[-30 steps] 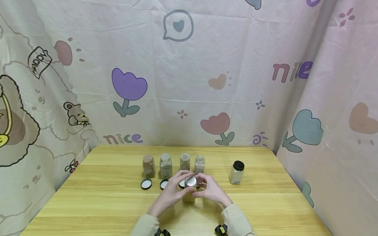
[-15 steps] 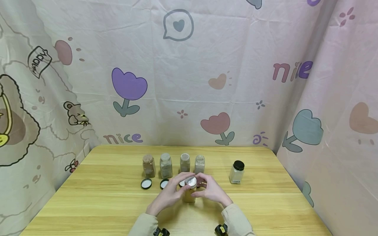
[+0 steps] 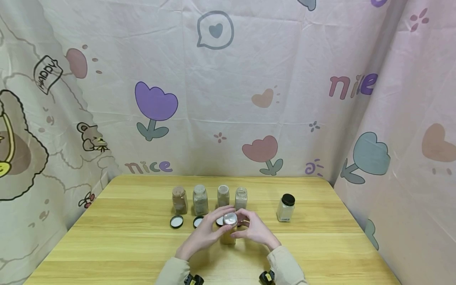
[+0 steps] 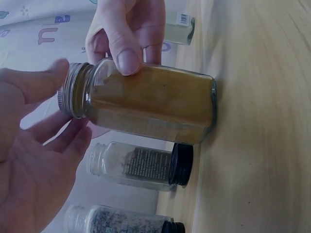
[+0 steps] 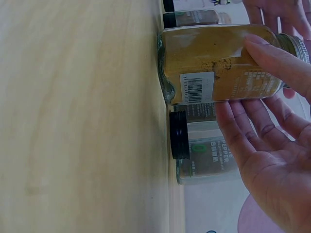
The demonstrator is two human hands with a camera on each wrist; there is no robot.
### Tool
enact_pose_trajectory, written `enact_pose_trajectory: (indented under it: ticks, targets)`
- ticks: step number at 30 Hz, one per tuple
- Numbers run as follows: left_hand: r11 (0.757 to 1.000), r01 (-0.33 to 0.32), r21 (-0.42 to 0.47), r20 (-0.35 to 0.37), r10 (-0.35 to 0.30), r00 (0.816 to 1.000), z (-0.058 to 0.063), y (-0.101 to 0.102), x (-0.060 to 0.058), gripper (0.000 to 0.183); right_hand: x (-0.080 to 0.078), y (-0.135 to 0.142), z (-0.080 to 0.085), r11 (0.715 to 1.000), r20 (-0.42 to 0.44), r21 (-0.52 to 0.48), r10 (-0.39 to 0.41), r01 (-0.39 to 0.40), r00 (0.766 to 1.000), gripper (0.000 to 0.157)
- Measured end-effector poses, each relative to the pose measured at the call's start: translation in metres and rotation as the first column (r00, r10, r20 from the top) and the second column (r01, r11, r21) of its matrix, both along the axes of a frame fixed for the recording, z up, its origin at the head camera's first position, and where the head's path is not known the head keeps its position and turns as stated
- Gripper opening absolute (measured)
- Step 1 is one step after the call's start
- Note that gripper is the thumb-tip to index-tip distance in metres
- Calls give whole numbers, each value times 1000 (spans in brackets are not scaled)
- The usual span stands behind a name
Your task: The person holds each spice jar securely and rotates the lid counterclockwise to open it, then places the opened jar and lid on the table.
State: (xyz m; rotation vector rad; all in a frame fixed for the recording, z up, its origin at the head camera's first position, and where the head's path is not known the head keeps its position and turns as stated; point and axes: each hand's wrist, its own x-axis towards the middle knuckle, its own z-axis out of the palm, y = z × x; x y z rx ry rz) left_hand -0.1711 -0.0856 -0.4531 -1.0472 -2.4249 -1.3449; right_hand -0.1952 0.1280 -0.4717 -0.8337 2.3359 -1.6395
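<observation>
A square glass spice jar (image 3: 229, 237) of yellow-brown powder stands upright on the table, its top silvery and round. My right hand (image 3: 257, 230) grips the glass body from the right; its thumb (image 4: 128, 59) presses on one side, and in the right wrist view the fingers support the other, below the barcode label (image 5: 196, 87). My left hand (image 3: 204, 233) curls its thumb and fingers around the ribbed silver top (image 4: 73, 91).
Behind the hands stand several uncapped spice jars, including a brown one (image 3: 179, 202) and a greyish one (image 3: 200, 202). Black lids lie before them, one upturned lid (image 3: 176, 222) at the left. A black-capped jar (image 3: 285, 210) stands at right. A printed cloth (image 3: 213, 79) hangs behind.
The left hand shifts slightly around the jar's top, its wrist a little further left than a second ago. The right hand and the jar stay nearly in place.
</observation>
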Motion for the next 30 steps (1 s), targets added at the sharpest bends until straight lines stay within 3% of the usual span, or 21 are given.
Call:
enact_pose_trajectory:
  ticks: [2, 6, 13, 20, 30]
  targets:
    - [999, 42, -10, 10, -41, 999, 0, -1, 0, 47, 0, 0, 0, 1000, -4, 1, 1, -1, 1000, 51]
    - [999, 52, -16, -7, -52, 999, 0, -1, -1, 45, 0, 0, -1, 1000, -7, 1, -4, 4, 1000, 51]
    - [999, -43, 24, -92, 45, 995, -2, 3, -1, 43, 0, 0, 0, 1000, -3, -3, -3, 3, 1000, 53]
    - [991, -110, 79, -117, 119, 986, -3, 8, 0, 43, 0, -1, 0, 1000, -5, 2, -10, 10, 1000, 51]
    - [981, -143, 130, -117, 159, 980, -4, 10, -1, 43, -1, -1, -1, 1000, -12, 3, -8, 8, 1000, 49]
